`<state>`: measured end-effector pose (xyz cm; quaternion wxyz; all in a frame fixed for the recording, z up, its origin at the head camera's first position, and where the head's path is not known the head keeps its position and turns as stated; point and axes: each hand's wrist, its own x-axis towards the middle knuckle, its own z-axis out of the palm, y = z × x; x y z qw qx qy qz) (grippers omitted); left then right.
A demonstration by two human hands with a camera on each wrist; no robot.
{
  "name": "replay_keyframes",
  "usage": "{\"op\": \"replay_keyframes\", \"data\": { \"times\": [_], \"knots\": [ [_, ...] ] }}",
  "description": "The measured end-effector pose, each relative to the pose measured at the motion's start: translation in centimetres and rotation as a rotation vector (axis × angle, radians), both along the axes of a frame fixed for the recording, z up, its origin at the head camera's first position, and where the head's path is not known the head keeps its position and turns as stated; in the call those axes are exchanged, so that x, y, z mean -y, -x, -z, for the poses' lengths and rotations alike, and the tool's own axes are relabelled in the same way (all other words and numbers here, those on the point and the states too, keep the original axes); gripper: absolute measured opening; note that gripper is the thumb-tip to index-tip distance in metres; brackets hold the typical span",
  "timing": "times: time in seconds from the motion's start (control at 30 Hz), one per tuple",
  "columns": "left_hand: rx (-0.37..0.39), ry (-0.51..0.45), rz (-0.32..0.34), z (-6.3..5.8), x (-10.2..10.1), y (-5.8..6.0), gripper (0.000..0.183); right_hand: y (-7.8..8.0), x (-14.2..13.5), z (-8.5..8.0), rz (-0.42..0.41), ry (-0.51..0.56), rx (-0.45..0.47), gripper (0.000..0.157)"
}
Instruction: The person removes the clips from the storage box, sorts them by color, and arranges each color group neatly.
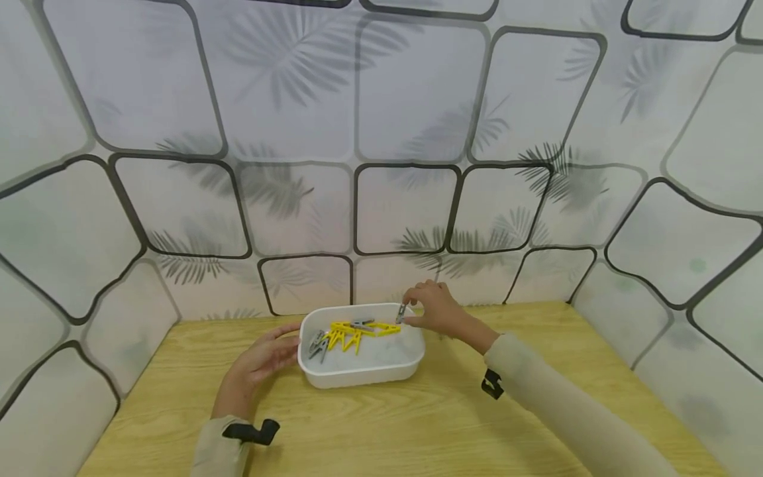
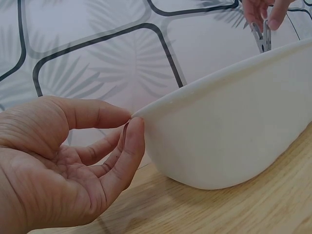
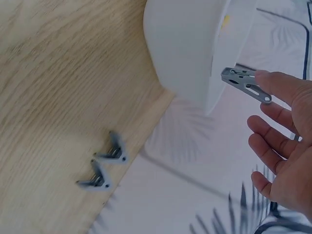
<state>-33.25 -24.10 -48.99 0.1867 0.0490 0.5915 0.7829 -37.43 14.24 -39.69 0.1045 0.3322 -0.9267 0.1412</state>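
Observation:
A white plastic basin (image 1: pixel 363 379) stands on the table, with several yellow clothespins (image 1: pixel 389 329) and grey clothespins (image 1: pixel 322 347) lying inside. At the basin's left end, my left hand (image 1: pixel 271 354) holds the rim with its fingertips, thumb and fingers meeting at the edge in the left wrist view. My right hand (image 1: pixel 438 310) is over the basin's right end. Between thumb and index finger it pinches a grey clothespin (image 3: pixel 246 84), its other fingers loosely spread. In the left wrist view this clothespin (image 2: pixel 263 39) appears just above the rim.
Two more grey clothespins (image 3: pixel 105 163) are on the wooden table (image 3: pixel 58 97) near its far edge, beside the basin. A patterned curtain (image 1: pixel 411 205) closes off the back and both sides.

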Motion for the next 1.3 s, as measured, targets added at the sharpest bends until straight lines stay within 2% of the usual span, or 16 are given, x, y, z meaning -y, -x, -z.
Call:
{"op": "replay_keyframes", "data": {
  "times": [0.27,0.47,0.6,0.97,1.3],
  "knots": [
    [-0.008,0.029,-0.011,0.0,0.1,0.1,0.058,0.8,-5.0,0.4,0.166,0.132,-0.034,0.029],
    [-0.013,0.033,-0.010,-0.1,0.1,-0.1,0.061,0.8,-8.6,1.0,0.285,0.168,-0.037,0.029],
    [0.000,0.036,-0.015,-0.3,0.0,-0.2,0.061,0.5,-10.7,1.7,0.346,0.156,-0.027,0.029],
    [0.014,0.023,-0.012,-0.6,0.0,-0.2,0.062,0.0,-14.0,5.1,0.410,0.141,0.066,0.033],
    [0.008,0.021,-0.014,-0.4,-0.1,-0.4,0.062,-0.7,-14.4,6.5,0.434,0.141,0.026,0.030]
  ]
}}
